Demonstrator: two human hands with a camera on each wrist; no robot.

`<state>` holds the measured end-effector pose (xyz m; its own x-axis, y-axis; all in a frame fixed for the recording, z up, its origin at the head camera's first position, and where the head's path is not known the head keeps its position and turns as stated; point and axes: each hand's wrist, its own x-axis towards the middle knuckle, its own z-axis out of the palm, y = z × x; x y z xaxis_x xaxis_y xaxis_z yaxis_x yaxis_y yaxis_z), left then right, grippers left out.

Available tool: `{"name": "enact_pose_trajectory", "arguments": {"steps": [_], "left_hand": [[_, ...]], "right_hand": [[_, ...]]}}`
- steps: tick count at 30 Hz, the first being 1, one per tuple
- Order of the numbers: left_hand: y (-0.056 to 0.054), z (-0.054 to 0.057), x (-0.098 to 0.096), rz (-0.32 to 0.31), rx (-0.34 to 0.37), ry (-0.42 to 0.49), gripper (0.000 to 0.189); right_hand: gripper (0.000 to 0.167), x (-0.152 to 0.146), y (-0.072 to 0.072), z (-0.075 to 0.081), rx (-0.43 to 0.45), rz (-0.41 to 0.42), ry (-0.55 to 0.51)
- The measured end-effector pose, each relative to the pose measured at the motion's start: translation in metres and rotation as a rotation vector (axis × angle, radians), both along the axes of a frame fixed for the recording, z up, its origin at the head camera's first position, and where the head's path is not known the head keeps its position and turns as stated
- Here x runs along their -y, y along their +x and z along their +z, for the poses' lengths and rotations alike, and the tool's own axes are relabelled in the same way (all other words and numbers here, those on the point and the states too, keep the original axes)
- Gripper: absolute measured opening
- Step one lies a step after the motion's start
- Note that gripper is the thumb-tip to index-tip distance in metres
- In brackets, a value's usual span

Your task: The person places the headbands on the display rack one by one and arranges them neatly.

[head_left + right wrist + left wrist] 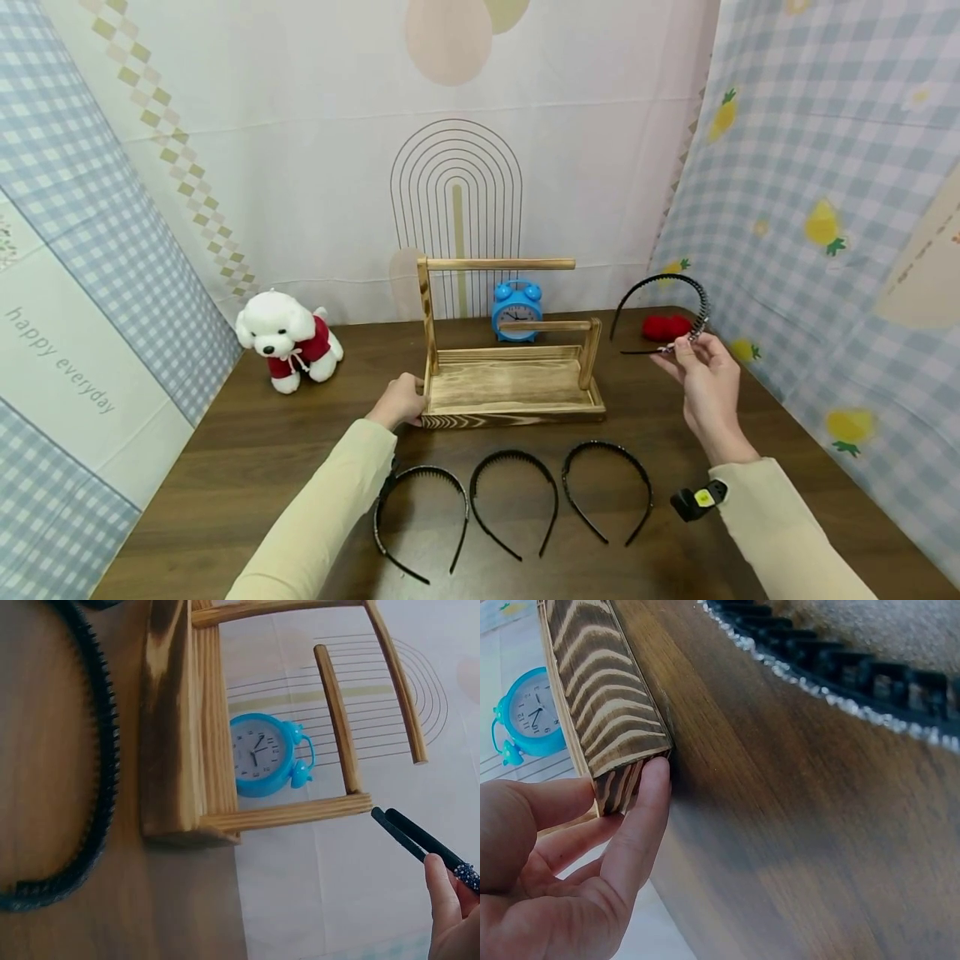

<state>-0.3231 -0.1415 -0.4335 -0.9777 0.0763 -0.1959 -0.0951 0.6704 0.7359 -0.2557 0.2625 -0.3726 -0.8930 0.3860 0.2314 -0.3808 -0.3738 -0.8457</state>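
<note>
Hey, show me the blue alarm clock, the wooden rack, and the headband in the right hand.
Blue alarm clock [534, 714]: left wrist view, on its dial.
Wooden rack [510, 382]: head view, on its bare tray floor.
Held headband [703, 302]: head view, on its toothed curve.

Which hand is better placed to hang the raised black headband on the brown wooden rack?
Probably the right hand: it pinches the headband, and the upper bar's free end points rightward; the left hand grips the rack.
</note>
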Motion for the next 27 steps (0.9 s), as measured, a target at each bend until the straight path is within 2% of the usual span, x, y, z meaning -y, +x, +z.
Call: {"name": "enact_pose_trajectory", "arguments": {"steps": [12, 27], "left_hand": [[0.002, 0.001, 0.0, 0.004, 0.006, -0.017, 0.043], [0.001, -0.002, 0.0, 0.01, 0.009, 0.039, 0.043]], "right_hand": [[0.009, 0.023, -0.017, 0.012, 0.02, -0.033, 0.032], [0.011, 0.041, -0.037, 0.018, 0.036, -0.047, 0.086]]}}
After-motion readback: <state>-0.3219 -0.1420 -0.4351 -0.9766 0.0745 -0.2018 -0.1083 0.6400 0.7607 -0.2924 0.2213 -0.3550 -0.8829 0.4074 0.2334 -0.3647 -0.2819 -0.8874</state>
